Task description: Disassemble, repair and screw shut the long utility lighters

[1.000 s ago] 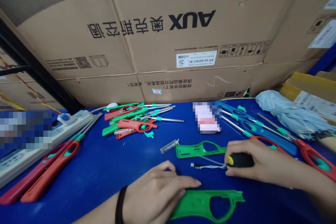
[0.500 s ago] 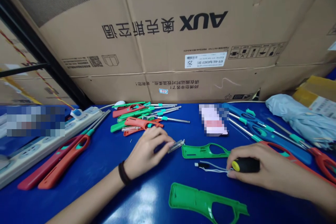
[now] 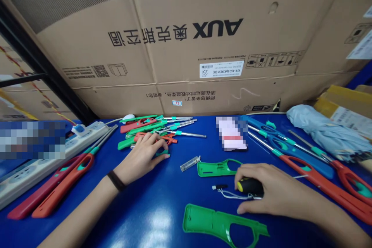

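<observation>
My left hand (image 3: 143, 155) is at the near edge of a pile of lighter parts, its fingers curled and its thumb and forefinger around a small teal plastic piece (image 3: 162, 152). In my right hand (image 3: 270, 190) lies a screwdriver (image 3: 251, 187) with a black and yellow handle; the fingers wrap over it, while the thumb stands off. Below its handle is an igniter with white wires (image 3: 229, 193). A clear lighter fuel tank (image 3: 190, 163) rests left of a green casing half (image 3: 216, 168). Another green casing half (image 3: 203, 221) lies nearest me.
Orange and red lighters (image 3: 64, 186) lie beside a white power strip (image 3: 31, 166) at left. A phone (image 3: 231, 133), blue lighter parts (image 3: 310, 157) and a folded umbrella (image 3: 316, 131) are at right. A large cardboard box (image 3: 174, 62) stands behind.
My left hand has let go of the clear fuel tank and moved left to the pile, where it closes around a teal piece. My right thumb has parted from the screwdriver handle.
</observation>
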A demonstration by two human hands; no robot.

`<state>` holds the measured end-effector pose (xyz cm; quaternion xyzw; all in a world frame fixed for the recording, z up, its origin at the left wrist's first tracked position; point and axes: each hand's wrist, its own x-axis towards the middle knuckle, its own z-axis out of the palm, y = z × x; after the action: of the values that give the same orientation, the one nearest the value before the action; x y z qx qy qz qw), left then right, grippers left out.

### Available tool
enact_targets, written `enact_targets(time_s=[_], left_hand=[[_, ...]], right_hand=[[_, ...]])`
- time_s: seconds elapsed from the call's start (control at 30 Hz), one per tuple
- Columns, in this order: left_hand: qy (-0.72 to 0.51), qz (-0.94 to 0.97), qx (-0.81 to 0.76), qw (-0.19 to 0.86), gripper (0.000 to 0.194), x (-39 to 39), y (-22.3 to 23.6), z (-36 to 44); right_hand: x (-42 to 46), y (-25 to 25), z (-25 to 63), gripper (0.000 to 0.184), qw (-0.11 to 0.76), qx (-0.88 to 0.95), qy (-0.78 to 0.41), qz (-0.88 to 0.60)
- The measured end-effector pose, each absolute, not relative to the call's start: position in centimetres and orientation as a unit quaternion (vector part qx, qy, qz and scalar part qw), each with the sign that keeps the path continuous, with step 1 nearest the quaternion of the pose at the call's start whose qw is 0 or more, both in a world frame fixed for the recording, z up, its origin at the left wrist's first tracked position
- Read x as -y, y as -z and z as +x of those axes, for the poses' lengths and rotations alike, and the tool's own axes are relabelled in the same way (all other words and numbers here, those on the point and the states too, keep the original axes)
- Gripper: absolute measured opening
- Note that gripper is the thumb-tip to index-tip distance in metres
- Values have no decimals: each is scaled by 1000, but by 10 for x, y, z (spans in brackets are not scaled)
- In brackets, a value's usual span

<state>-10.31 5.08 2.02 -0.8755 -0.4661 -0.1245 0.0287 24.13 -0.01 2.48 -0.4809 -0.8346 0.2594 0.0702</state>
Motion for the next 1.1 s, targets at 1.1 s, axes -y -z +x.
enact_targets(time_s=[1.1], left_hand=[[150,-957,243,-39,19,-21,-4,-10]], right_hand=[[-9,-33,254,15,221,828,-152,-492]])
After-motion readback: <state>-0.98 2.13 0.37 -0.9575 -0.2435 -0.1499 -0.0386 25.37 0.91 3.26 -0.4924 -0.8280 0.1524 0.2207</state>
